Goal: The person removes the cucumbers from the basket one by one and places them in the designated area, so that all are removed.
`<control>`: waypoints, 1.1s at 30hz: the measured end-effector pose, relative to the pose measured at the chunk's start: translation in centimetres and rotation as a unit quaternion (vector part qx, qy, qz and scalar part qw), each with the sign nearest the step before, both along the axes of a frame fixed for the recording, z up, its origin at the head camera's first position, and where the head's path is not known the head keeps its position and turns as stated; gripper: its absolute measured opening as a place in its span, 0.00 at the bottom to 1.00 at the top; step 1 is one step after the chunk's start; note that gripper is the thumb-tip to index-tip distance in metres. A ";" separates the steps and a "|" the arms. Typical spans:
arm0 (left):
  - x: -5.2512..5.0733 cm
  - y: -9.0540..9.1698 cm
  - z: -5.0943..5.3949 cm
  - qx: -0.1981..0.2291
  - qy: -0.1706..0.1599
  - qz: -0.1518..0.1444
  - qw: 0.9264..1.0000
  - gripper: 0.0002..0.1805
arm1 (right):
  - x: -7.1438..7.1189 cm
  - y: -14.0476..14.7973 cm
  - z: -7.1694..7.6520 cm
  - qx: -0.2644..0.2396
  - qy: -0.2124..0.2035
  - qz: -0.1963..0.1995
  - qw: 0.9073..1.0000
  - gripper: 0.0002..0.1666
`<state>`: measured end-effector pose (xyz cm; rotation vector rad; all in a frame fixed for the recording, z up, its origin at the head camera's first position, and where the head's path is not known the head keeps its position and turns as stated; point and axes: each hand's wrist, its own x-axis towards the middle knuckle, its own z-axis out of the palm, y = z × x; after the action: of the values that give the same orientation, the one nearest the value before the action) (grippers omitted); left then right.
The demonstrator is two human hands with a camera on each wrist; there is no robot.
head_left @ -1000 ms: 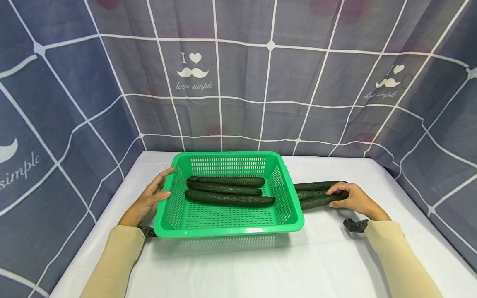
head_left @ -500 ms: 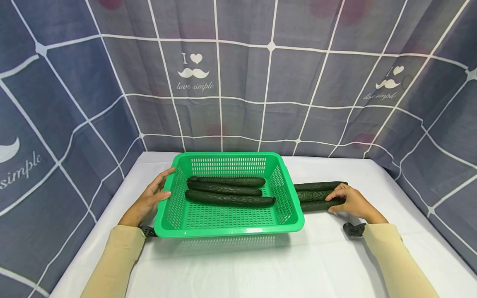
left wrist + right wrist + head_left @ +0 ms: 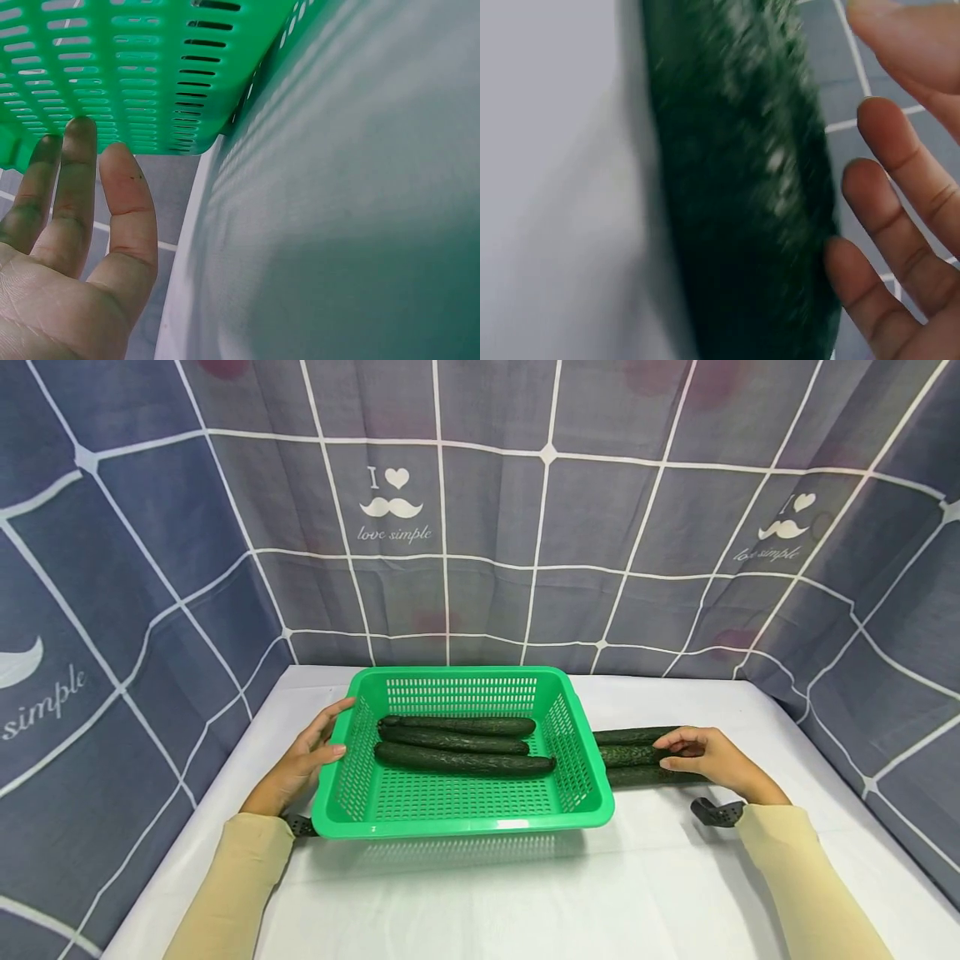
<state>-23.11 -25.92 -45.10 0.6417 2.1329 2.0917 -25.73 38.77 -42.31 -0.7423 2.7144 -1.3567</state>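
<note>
In the head view, a green plastic basket (image 3: 461,822) with slotted walls holds three dark green cucumbers (image 3: 465,760) lying side by side. My left hand (image 3: 303,756) rests against the basket's left side, thumb at the rim. In the left wrist view its extended fingers (image 3: 124,195) touch the outer wall. To the right of the basket, several more cucumbers (image 3: 630,756) lie on the table, their left ends hidden by the basket. Over their right ends is my right hand (image 3: 712,762). In the right wrist view its fingers are spread beside a cucumber (image 3: 742,187), not wrapped around it.
A white cloth (image 3: 480,902) covers the table. Grey checked curtains (image 3: 495,518) enclose the back and both sides. A black wrist device (image 3: 716,812) sits at the right cuff.
The nearest loose cucumber, slanted one second ago under my right hand, now lies alongside the others. My right hand has shifted slightly over them; the left hand and basket have stayed put.
</note>
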 end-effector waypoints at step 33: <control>-0.1 -0.1 -0.2 0.006 -0.002 -0.005 1.000 0.39 | -1.4 -7.8 5.8 -0.103 -0.145 0.106 0.978 0.17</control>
<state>-23.24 -26.04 -45.32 0.6467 2.1123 2.1013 -27.10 31.00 -36.53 -0.7523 2.2305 -1.5674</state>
